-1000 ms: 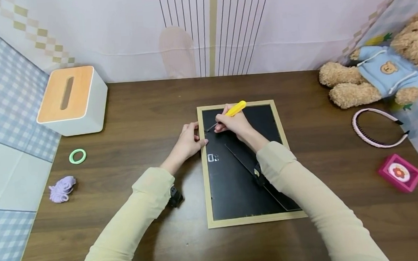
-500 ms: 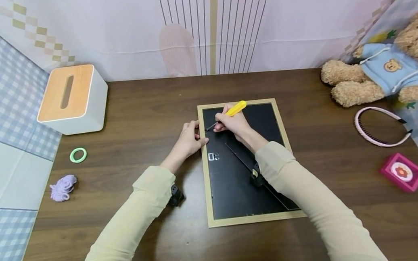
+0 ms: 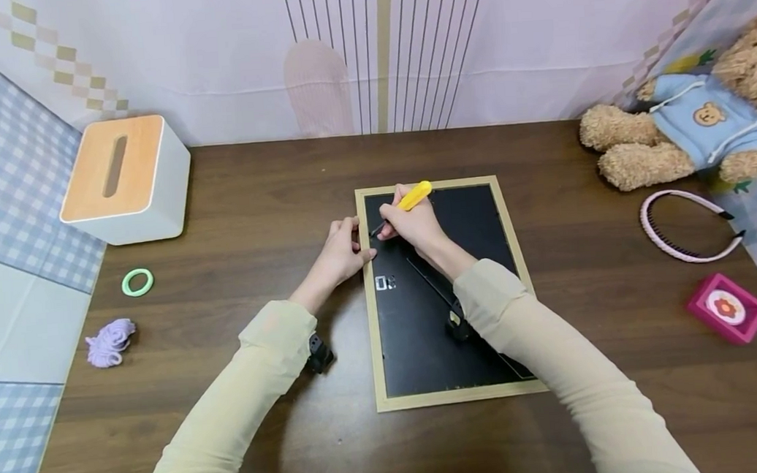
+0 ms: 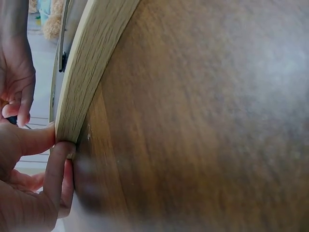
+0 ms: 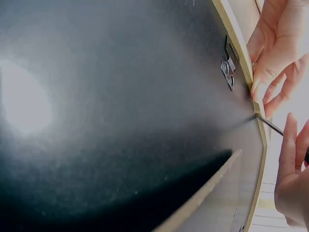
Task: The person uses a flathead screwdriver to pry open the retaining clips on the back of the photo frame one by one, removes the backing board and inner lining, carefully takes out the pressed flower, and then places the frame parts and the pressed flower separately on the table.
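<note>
A picture frame (image 3: 377, 339) with a pale wood border lies face down, its black backing board (image 3: 419, 351) up. My left hand (image 3: 338, 257) pinches the left border, thumb on top and fingers against the outer side, as the left wrist view (image 4: 29, 193) confirms. In my right hand (image 3: 417, 223) is a screwdriver (image 3: 417, 195), gripped by its yellow handle like a pen. Its thin metal shaft (image 5: 272, 126) slants down to the border's inner edge, just above the left thumb. A metal hanger (image 5: 229, 67) sits on the board nearby. The black stand leg (image 3: 429, 280) lies partly under my right forearm.
At the left are a tissue box (image 3: 127, 177) with a wooden lid, a green ring (image 3: 138, 282) and a lilac fabric bundle (image 3: 112, 343). A teddy bear (image 3: 693, 123), a pink headband (image 3: 655, 230) and a magenta box (image 3: 747, 328) are at the right.
My right hand and the screwdriver have shifted slightly left, with the handle's end closer to the left border. The left hand keeps its hold, and the picture frame stays in place.
</note>
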Available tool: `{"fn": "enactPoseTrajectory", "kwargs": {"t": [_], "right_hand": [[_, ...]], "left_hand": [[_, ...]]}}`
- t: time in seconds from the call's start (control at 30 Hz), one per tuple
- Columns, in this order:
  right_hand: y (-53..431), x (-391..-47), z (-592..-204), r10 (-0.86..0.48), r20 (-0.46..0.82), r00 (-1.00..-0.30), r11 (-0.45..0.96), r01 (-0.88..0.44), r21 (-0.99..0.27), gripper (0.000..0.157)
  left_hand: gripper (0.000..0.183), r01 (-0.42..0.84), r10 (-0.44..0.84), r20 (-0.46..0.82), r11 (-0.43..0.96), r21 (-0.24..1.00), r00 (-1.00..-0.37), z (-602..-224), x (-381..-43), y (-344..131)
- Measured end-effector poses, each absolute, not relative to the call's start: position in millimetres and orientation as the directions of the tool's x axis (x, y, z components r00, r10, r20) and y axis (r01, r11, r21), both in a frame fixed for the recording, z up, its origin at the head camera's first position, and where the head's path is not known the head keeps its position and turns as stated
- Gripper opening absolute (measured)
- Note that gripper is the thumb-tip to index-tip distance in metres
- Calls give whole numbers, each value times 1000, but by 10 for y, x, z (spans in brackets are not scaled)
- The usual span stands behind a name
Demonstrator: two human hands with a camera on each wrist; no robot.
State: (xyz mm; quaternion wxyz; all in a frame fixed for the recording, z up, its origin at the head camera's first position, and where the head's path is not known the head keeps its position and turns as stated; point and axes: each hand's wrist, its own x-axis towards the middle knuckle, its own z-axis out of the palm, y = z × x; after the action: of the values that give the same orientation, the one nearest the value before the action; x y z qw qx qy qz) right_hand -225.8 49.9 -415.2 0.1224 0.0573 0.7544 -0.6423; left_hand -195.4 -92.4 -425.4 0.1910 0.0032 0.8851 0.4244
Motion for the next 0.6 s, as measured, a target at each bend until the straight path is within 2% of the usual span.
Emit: {"fn": "enactPoseTrajectory", "kwargs": {"t": [0.23,0.43,0.53,0.6], "right_hand": [[380,-2227,-4026,-29,-153,-988,385,130,-914,21],[264,-2174,-3977,58,-136,-989,538,145,-831,16],[253,-2169,-3992,64,-160,-985,518,170,-838,12],[288,-2185,-3989,49,-205,-978,424,206,-882,11]], "left_hand": [[61,-121,179,-310,658,743,-934,-4215,-1966,-881],[63,-108,182,-305,673,732,-935,-4246,-1964,-868],[64,-106,174,-297,674,731,-939,-4275,-1943,-889],[64,-108,161,-287,671,734,-944,-4293,-1921,-899]]}}
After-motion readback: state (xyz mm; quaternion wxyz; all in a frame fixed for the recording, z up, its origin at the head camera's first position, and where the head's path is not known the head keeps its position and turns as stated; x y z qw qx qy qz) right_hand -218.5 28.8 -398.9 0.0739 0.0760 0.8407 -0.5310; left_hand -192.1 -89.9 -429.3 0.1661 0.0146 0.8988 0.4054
